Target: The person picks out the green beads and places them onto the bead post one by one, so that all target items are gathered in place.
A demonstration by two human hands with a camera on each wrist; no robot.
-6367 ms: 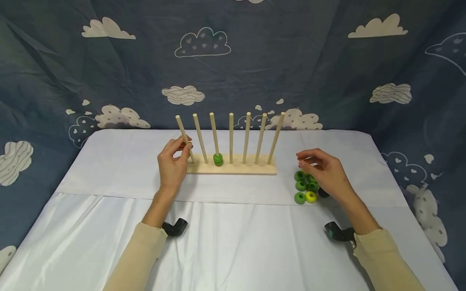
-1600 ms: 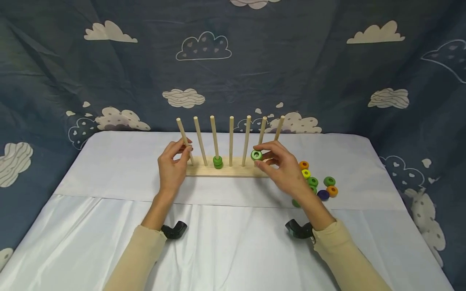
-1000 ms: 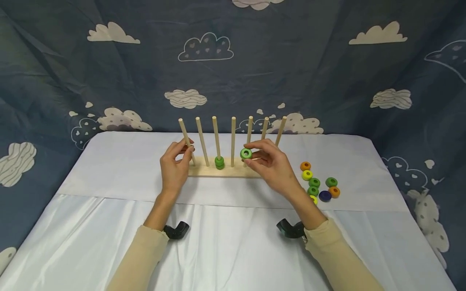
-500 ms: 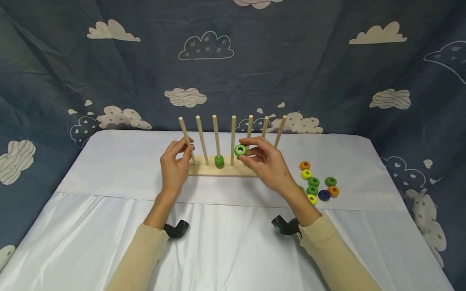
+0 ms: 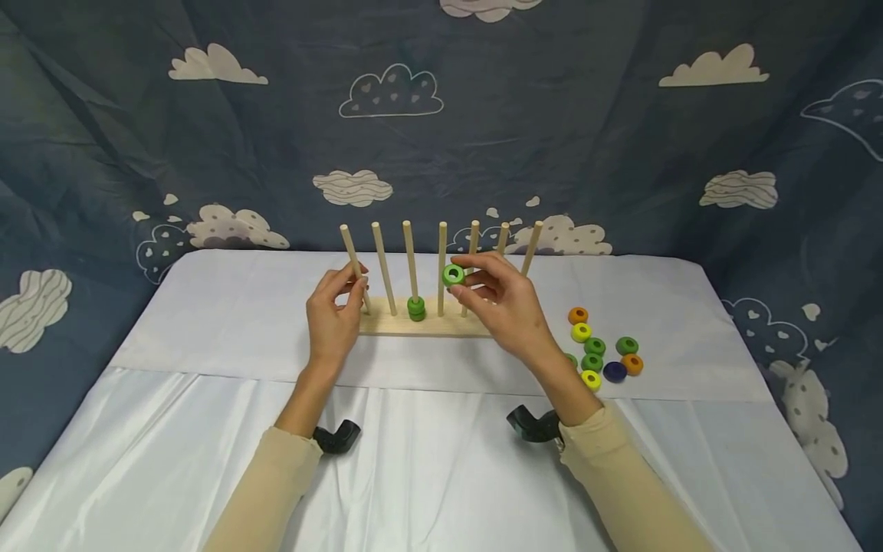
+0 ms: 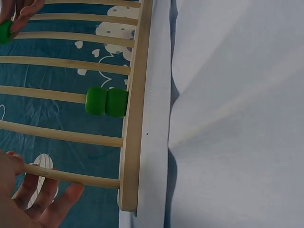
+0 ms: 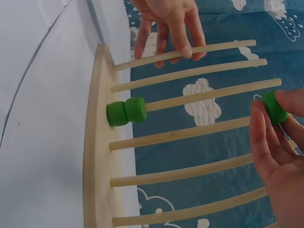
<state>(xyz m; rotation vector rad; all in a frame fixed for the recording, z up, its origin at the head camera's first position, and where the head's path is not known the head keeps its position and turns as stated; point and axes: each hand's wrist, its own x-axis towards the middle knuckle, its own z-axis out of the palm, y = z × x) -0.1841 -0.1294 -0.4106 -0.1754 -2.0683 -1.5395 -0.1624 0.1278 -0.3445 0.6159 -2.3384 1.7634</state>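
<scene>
A pale wooden base (image 5: 386,325) carries a row of several upright pegs. Two green beads (image 5: 416,309) are stacked at the foot of the third peg from the left; the left wrist view also shows these green beads (image 6: 106,101). With thumb and fingers my left hand (image 5: 334,314) grips the leftmost peg (image 5: 350,249). My right hand (image 5: 507,307) pinches a green bead (image 5: 453,275) by its edges, its hole facing the head camera. That bead is held off the table, near the upper part of the middle peg (image 5: 442,245). In the right wrist view the pinched green bead (image 7: 274,107) is near the peg tips.
Right of the base, loose beads lie on the white cloth (image 5: 441,460): orange beads (image 5: 578,315), yellow beads (image 5: 581,332), several green beads (image 5: 595,347) and a dark blue bead (image 5: 615,372). A dark cloud-print curtain (image 5: 538,138) hangs behind the table.
My right hand went from above the loose beads to the pegs with a green bead, then moved further left and slightly up. The left hand keeps its grip on the leftmost peg.
</scene>
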